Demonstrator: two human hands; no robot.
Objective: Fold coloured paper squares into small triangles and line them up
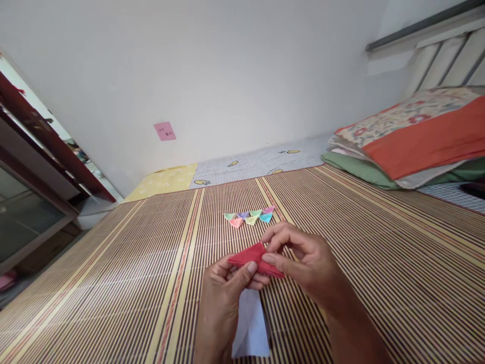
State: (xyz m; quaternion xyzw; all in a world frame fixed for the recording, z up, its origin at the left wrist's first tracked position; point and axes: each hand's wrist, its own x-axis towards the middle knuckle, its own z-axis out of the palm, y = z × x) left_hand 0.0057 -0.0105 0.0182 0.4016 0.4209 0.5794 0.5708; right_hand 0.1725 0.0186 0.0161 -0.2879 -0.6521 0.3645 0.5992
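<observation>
A folded piece of red paper (248,255) is held between both hands above the striped mat. My left hand (227,288) grips its lower left side, thumb on top and fingers beneath. On its right part, my right hand (299,253) pinches the paper with thumb and index finger near the upper point. Below the hands lies a white sheet (250,323) with crease lines, partly hidden by my left hand. Beyond the red paper, several small folded paper triangles (252,220) in pastel colours lie in two rows.
The striped mat (125,263) covers the bed. Folded bedding (424,136) is piled at the right by a headboard. A pink note (164,131) is on the white wall. Yellow cloth (162,181) and checked cloth (250,164) run along the far edge.
</observation>
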